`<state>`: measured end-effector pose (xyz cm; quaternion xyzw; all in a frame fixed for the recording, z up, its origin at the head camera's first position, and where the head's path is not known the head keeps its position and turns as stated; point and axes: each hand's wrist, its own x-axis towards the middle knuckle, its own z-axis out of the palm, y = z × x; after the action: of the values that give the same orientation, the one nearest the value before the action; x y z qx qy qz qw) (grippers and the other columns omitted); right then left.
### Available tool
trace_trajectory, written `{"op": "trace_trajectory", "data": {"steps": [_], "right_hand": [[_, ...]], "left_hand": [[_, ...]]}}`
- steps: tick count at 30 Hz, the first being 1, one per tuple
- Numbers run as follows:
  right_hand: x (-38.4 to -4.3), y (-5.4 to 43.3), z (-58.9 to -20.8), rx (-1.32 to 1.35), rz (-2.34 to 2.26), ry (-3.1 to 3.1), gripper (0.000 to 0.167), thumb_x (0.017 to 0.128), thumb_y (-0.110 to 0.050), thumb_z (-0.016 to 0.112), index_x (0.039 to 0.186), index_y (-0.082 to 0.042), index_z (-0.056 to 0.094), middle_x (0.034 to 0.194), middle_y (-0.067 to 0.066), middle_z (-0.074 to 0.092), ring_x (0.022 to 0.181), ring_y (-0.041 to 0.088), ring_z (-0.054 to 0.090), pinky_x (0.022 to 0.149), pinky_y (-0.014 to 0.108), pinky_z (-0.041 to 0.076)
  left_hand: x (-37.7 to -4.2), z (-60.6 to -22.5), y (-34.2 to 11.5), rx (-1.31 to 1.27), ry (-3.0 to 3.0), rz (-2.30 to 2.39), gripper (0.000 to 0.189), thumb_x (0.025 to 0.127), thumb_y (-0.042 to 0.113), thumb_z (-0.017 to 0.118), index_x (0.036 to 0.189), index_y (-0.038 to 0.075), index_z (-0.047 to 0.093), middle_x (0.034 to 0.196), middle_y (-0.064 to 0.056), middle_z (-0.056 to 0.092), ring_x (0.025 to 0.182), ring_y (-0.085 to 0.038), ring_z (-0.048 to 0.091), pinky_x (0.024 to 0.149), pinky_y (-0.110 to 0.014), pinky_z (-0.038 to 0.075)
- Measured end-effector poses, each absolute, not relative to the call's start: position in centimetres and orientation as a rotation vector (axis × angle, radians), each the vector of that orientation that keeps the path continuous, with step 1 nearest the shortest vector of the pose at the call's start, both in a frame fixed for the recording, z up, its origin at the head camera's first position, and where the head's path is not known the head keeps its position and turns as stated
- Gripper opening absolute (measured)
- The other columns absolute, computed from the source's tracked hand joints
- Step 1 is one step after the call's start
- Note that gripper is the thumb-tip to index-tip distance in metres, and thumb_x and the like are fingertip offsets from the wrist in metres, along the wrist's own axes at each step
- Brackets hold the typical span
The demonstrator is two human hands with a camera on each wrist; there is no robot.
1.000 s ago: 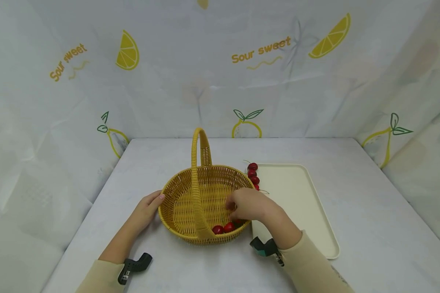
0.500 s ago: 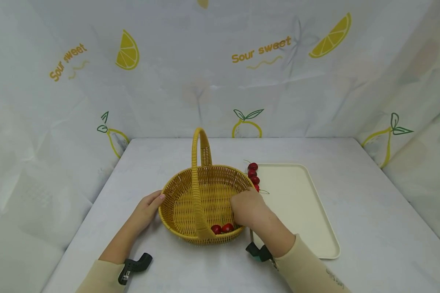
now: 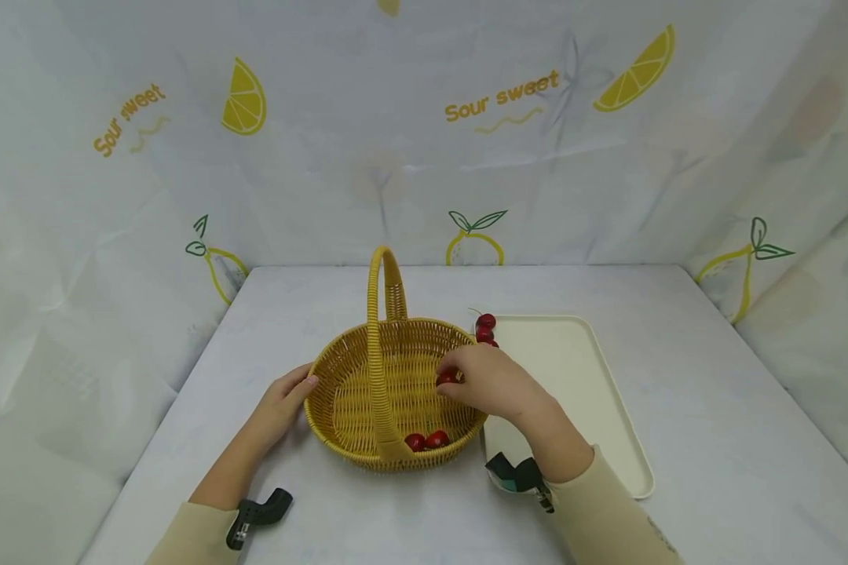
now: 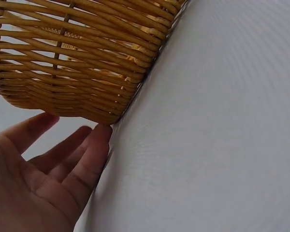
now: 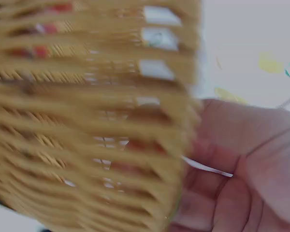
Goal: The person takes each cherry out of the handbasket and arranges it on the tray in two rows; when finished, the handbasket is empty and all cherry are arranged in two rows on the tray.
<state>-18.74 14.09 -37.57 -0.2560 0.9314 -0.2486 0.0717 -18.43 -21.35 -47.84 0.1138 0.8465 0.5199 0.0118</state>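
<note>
A yellow wicker basket (image 3: pixel 353 449) with a tall arched handle stands on the table. My left hand (image 3: pixel 283 404) rests against its left side, thumb at the rim; in the left wrist view the fairly straight fingers (image 4: pixel 84 169) touch the lower wall. Over the basket's right part, my right hand (image 3: pixel 491 382) pinches a red cherry (image 3: pixel 447 377). Two more red cherries, one (image 3: pixel 414 442) beside the other (image 3: pixel 437 439), lie inside near the front. The right wrist view is blurred, and the basket wall partly hides the fingertips there.
To the basket's right lies a cream rectangular tray (image 3: pixel 572 384). Several red cherries (image 3: pixel 484 334) line its left edge, partly hidden behind my right hand. A white fruit-print cloth (image 3: pixel 367 157) hangs behind the table (image 3: pixel 692 377).
My right hand dipped down to the cherries at the basket's front right and has come back up with one between its fingers. My left hand has stayed at the basket's side.
</note>
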Motion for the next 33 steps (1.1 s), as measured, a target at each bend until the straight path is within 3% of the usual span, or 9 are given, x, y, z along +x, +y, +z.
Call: {"op": "trace_trajectory", "data": {"steps": [3, 6, 10, 14, 17, 24, 28, 30, 33], "right_hand": [[-19.1, 15.4, -36.8, -0.776, -0.878, 2.792, 0.015, 0.093, -0.021, 0.078, 0.106, -0.013, 0.077, 0.097, -0.006, 0.071, 0.087, 0.013, 0.062, 0.078, 0.033, 0.055], [-19.4, 16.7, -36.2, -0.738, -0.990, 2.777, 0.016, 0.095, -0.023, 0.076, 0.108, -0.015, 0.076, 0.098, -0.005, 0.070, 0.086, 0.015, 0.061, 0.076, 0.035, 0.054], [-19.8, 18.5, -35.6, -0.651, -1.189, 2.707, 0.019, 0.095, -0.024, 0.075, 0.111, -0.013, 0.074, 0.101, 0.000, 0.069, 0.078, 0.018, 0.065, 0.071, 0.036, 0.054], [-20.3, 20.3, -35.3, -0.529, -1.306, 2.663, 0.022, 0.096, -0.024, 0.075, 0.114, -0.012, 0.072, 0.110, 0.006, 0.069, 0.075, 0.022, 0.069, 0.072, 0.039, 0.054], [-20.8, 21.5, -35.5, -0.457, -1.305, 2.672, 0.026, 0.097, -0.026, 0.073, 0.118, -0.011, 0.070, 0.115, 0.008, 0.068, 0.076, 0.023, 0.068, 0.075, 0.040, 0.052], [-21.3, 23.3, -35.8, -0.367, -1.229, 2.684, 0.039, 0.097, -0.037, 0.072, 0.127, -0.012, 0.068, 0.120, 0.007, 0.068, 0.083, 0.021, 0.067, 0.081, 0.041, 0.052], [-21.5, 23.7, -36.2, -0.348, -1.222, 2.644, 0.039, 0.096, -0.032, 0.074, 0.127, -0.009, 0.067, 0.121, 0.009, 0.067, 0.084, 0.024, 0.068, 0.084, 0.042, 0.053], [-21.8, 23.9, -36.7, -0.355, -1.217, 2.606, 0.038, 0.096, -0.026, 0.074, 0.127, -0.006, 0.067, 0.119, 0.011, 0.067, 0.083, 0.024, 0.068, 0.086, 0.043, 0.053], [-22.2, 23.9, -37.7, -0.387, -1.177, 2.541, 0.036, 0.094, -0.019, 0.075, 0.125, -0.004, 0.068, 0.113, 0.010, 0.068, 0.082, 0.023, 0.067, 0.090, 0.046, 0.052]], "left_hand": [[-18.3, -47.5, -21.1, 0.367, 2.606, 1.650, 0.049, 0.107, 0.022, 0.049, 0.153, 0.005, 0.047, 0.152, -0.015, 0.051, 0.139, -0.033, 0.046, 0.111, -0.037, 0.039], [-17.9, -47.2, -20.7, 0.255, 2.593, 1.672, 0.049, 0.104, 0.018, 0.051, 0.151, 0.005, 0.051, 0.150, -0.014, 0.054, 0.139, -0.030, 0.047, 0.105, -0.023, 0.038], [-17.7, -46.7, -20.1, 0.075, 2.607, 1.713, 0.044, 0.100, 0.016, 0.053, 0.141, 0.002, 0.061, 0.139, -0.015, 0.062, 0.132, -0.027, 0.055, 0.095, -0.016, 0.044], [-17.9, -46.2, -19.8, 0.007, 2.630, 1.743, 0.039, 0.098, 0.013, 0.056, 0.133, 0.001, 0.068, 0.132, -0.015, 0.067, 0.119, -0.023, 0.062, 0.083, -0.017, 0.050], [-18.3, -46.0, -19.8, -0.030, 2.659, 1.724, 0.036, 0.098, 0.013, 0.056, 0.128, 0.001, 0.071, 0.127, -0.014, 0.070, 0.113, -0.022, 0.063, 0.082, -0.022, 0.052], [-19.0, -45.7, -20.2, -0.091, 2.625, 1.705, 0.037, 0.100, 0.017, 0.056, 0.126, -0.005, 0.070, 0.131, -0.020, 0.066, 0.130, -0.036, 0.056, 0.108, -0.050, 0.043], [-19.8, -45.4, -20.5, -0.078, 2.594, 1.716, 0.036, 0.102, 0.018, 0.054, 0.124, -0.005, 0.070, 0.136, -0.022, 0.063, 0.136, -0.038, 0.050, 0.113, -0.054, 0.038], [-20.3, -45.2, -20.6, -0.097, 2.583, 1.714, 0.032, 0.101, 0.019, 0.054, 0.113, -0.003, 0.075, 0.132, -0.019, 0.066, 0.131, -0.036, 0.054, 0.105, -0.050, 0.046], [-21.0, -45.0, -20.9, -0.173, 2.536, 1.733, 0.028, 0.098, 0.020, 0.056, 0.090, 0.000, 0.074, 0.111, -0.014, 0.071, 0.106, -0.027, 0.061, 0.083, -0.038, 0.055]]}}
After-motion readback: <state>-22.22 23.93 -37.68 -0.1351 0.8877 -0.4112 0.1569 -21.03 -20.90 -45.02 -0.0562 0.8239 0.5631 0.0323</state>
